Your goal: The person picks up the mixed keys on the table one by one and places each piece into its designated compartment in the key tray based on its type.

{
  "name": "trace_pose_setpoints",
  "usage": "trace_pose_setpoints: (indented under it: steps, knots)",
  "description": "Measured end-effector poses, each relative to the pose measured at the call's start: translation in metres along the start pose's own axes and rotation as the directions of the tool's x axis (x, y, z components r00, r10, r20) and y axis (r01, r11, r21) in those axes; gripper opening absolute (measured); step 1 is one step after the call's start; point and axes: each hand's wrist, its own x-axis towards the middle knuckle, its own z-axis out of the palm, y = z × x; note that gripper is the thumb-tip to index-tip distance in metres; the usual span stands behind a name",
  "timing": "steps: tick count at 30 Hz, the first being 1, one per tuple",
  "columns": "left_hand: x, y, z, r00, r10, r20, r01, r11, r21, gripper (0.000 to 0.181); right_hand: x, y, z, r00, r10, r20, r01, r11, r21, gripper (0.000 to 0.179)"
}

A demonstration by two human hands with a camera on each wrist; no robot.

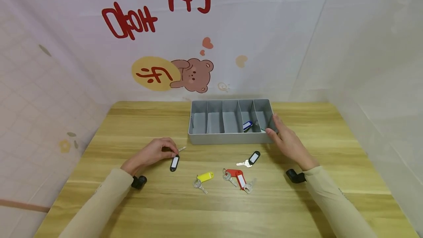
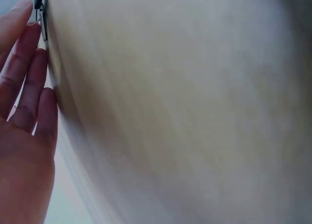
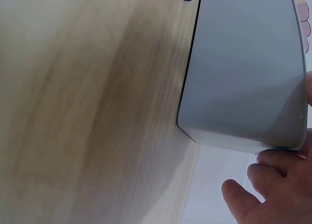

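Left hand [image 1: 155, 153] pinches black-tagged key [image 1: 174, 162] on table [image 1: 132, 208]; light, stiff, likely slippery, best taken by tag. Right hand [image 1: 286, 140] open, fingers against gray tray [image 1: 228, 138] corner

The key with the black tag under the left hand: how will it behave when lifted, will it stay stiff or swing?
The key with the black tag would probably swing, since tag and key join only at a small ring. It looks light and flat, so unlikely to roll. The left hand pinches near that join.
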Motion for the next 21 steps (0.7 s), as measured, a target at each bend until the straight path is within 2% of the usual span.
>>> trace_pose_setpoints:
  steps: [7, 15, 21]
  knots:
    - [-0.002, 0.003, -0.003, 0.997, -0.031, -0.069, 0.03, 0.999, -0.016, 0.011, 0.002, 0.0, 0.001, 1.0, 0.016, 0.009, -0.016, 1.0, 0.005, 0.076]
    - [-0.006, 0.02, -0.005, 0.989, -0.068, -0.133, 0.06, 0.996, -0.062, 0.011, 0.002, 0.0, -0.001, 1.0, 0.016, 0.015, -0.016, 1.0, 0.011, 0.077]
    - [-0.009, 0.03, 0.0, 0.978, -0.07, -0.196, 0.062, 0.997, -0.048, 0.008, 0.001, 0.002, 0.0, 1.0, 0.019, 0.018, -0.019, 1.0, 0.007, 0.077]
